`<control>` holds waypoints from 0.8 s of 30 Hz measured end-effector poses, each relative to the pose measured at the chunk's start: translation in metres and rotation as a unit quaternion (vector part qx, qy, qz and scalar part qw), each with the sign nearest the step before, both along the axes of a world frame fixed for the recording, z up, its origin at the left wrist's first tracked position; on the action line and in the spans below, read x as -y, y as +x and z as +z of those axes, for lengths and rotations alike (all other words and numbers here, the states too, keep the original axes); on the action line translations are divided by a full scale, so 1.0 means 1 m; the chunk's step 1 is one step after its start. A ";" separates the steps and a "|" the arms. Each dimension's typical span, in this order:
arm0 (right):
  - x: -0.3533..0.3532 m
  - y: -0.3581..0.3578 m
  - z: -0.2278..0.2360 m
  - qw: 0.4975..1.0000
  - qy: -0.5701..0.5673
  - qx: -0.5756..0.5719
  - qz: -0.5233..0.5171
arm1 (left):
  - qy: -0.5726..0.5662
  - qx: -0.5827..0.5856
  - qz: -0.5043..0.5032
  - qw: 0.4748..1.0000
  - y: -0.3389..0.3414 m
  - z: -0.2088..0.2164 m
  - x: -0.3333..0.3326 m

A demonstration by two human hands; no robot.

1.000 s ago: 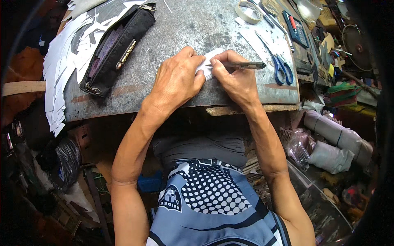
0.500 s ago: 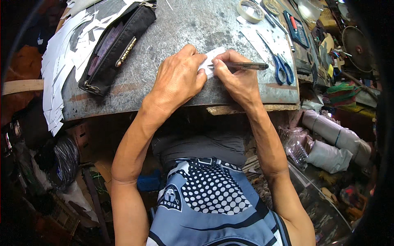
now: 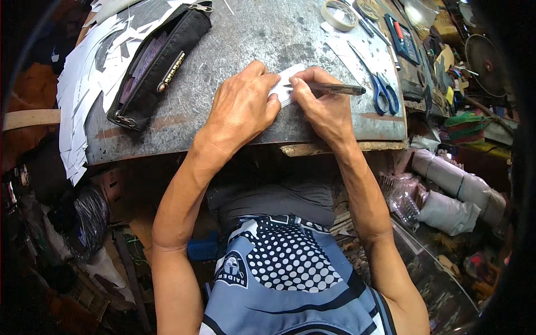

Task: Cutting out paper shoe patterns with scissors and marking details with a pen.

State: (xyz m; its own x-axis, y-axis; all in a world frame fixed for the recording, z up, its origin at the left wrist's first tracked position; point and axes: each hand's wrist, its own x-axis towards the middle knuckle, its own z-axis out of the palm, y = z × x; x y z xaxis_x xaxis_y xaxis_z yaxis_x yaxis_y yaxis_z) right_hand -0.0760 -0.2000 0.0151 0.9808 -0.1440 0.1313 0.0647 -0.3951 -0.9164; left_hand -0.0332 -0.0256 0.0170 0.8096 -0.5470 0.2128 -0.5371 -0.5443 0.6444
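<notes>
Between my hands lies a small stack of white paper (image 3: 285, 89) on the worn grey table. My left hand (image 3: 243, 106) is closed on the stack's left side, thumb and curled fingers gripping it. A dark pen (image 3: 338, 89) sits in my right hand (image 3: 326, 106), pinched between thumb and fingers. Its tip points left and meets the top sheet, or hovers just over it; I cannot tell which. The right hand's lower fingers are hidden beneath it.
A black zip pouch (image 3: 159, 67) lies left of my hands, beside a pile of white paper strips (image 3: 78, 95). On the right are blue-handled scissors (image 3: 385, 95) and a tape roll (image 3: 339, 15). The table's front edge (image 3: 223, 148) curves below my wrists; wrapped rolls (image 3: 452, 178) stand lower right.
The pen's tip has shifted very slightly over the paper. Both hands otherwise stay in place, the left on the stack and the right on the pen.
</notes>
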 end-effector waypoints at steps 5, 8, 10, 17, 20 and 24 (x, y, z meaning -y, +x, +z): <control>-0.001 0.001 0.001 0.999 -0.035 0.029 0.005 | 0.000 -0.002 -0.003 1.000 0.001 -0.001 -0.001; 0.001 0.001 0.000 0.999 -0.032 0.024 0.005 | -0.010 0.007 -0.003 1.000 0.001 -0.003 0.000; 0.001 0.001 -0.002 0.999 -0.032 0.020 0.003 | -0.015 0.012 0.000 1.000 0.000 -0.002 0.000; 0.000 -0.001 0.000 1.000 0.021 0.007 -0.021 | -0.013 0.000 -0.002 1.000 0.002 -0.003 -0.001; -0.002 0.000 0.001 0.997 0.052 0.042 -0.040 | -0.049 0.010 0.004 0.999 0.003 -0.006 -0.001; 0.001 -0.001 0.001 0.999 0.030 0.038 -0.014 | -0.069 0.006 0.022 0.997 0.004 -0.008 0.000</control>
